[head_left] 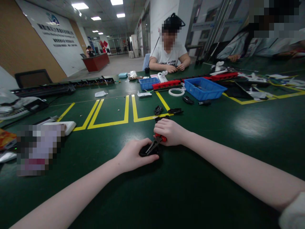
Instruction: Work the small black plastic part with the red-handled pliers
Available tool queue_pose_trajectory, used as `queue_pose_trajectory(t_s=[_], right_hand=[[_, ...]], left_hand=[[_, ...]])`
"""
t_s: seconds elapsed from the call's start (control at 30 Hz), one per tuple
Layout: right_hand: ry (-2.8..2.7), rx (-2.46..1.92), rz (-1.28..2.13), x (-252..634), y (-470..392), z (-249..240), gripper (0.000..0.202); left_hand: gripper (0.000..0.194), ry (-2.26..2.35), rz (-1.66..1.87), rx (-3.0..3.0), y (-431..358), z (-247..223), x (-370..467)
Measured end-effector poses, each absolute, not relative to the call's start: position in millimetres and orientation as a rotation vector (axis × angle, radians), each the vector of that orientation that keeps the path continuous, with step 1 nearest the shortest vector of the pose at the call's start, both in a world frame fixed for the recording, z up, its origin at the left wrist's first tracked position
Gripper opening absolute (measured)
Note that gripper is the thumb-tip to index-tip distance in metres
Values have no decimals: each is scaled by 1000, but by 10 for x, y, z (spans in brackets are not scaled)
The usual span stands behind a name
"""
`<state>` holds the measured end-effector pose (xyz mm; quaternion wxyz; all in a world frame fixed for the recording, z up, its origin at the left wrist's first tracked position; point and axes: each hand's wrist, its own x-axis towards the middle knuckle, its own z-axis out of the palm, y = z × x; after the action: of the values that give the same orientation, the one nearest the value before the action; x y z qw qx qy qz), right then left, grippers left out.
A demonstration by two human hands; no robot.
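Observation:
My right hand [170,131] is closed around the red handles of a pair of needle-nose pliers [153,145]. The pliers' metal jaws point down and left onto a small black plastic part [145,151]. That part sits between the thumb and fingers of my left hand [134,154], low over the green table; its far side is partly hidden. Whether the jaws grip it I cannot tell. Just beyond my right hand lie several black pieces, among them a crumpled-looking one [158,110] and a longer one [175,111].
Farther back stand a large blue bin [202,89] and a smaller blue bin [149,83], with a white tape ring [176,92] nearby. Yellow tape lines [108,124] mark the green table [214,190]. A blurred-out phone-like object [40,149] lies left. People sit across the table.

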<state>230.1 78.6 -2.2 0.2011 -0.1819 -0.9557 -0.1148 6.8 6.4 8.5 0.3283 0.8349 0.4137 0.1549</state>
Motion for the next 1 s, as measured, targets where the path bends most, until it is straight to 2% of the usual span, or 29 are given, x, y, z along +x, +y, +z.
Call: queue_pose_trajectory(t_s=[1.0], right_hand=[[-2671,-496,-335,2305,771,-23,10]], left_hand=[[35,1094,384,2201,59,99,72]])
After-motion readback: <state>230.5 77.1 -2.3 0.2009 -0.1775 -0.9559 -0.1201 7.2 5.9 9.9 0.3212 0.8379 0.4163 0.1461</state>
